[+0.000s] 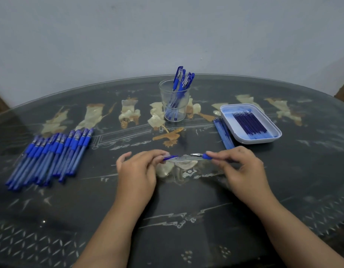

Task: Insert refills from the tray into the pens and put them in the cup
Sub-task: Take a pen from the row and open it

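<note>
Table (186,209) is carrying pen pile (49,157) at 9 o'clock, tray (252,141) with refills (251,122) at 2, cup (163,97) at 12; left hand (137,171) and right hand (242,169) are pinching one pen (186,158) at centre (by its ends), probably risking it dropping and rolling if either pinch is slipping

Left hand (137,171) hides the rear of the pen (170,157); its clear middle blurs into the table (186,238) pattern, so joined or apart, cannot tell. Forearms (109,238) run off the bottom edge. Refills (252,122) in the tray (230,110) too small to count.
</note>
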### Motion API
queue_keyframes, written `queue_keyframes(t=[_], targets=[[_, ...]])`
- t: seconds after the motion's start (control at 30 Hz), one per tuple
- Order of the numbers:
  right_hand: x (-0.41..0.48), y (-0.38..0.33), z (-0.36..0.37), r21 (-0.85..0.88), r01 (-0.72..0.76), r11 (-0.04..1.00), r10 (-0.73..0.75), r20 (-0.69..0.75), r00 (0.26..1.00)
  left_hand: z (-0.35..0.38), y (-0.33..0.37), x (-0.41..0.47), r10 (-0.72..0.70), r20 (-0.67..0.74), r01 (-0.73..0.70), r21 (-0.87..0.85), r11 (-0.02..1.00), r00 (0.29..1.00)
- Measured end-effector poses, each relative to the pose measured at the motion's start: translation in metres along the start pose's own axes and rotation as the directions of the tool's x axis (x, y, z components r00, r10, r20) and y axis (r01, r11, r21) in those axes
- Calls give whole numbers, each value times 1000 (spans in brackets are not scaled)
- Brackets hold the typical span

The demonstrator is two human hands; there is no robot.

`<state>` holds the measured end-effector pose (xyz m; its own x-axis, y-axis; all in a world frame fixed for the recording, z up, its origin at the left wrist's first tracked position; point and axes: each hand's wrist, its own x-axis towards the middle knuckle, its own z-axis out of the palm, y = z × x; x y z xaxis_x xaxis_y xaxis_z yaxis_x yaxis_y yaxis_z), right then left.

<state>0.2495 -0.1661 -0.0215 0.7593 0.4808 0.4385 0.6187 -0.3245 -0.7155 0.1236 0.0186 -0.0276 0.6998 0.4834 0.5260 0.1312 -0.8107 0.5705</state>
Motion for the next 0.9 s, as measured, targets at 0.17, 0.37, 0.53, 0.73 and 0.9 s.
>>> queue_keyframes(t=[0.17,0.37,0.53,0.73,0.9], targets=[[0,-4,3,-32,4,999,-3,34,999,4,6,-1,-6,34,3,89,996,999],[2,-6,1,-46,-3,999,6,59,998,3,6,-1,-73,102,55,176,983,992],[3,-5,1,-44,0,999,3,76,997,2,8,0,-125,130,100,182,978,984],[2,-4,2,-46,20,999,-15,95,995,3,7,1,-150,136,129,152,980,979],[2,-3,3,-50,41,998,-36,99,994,2,9,1,-141,135,123,130,984,981]])
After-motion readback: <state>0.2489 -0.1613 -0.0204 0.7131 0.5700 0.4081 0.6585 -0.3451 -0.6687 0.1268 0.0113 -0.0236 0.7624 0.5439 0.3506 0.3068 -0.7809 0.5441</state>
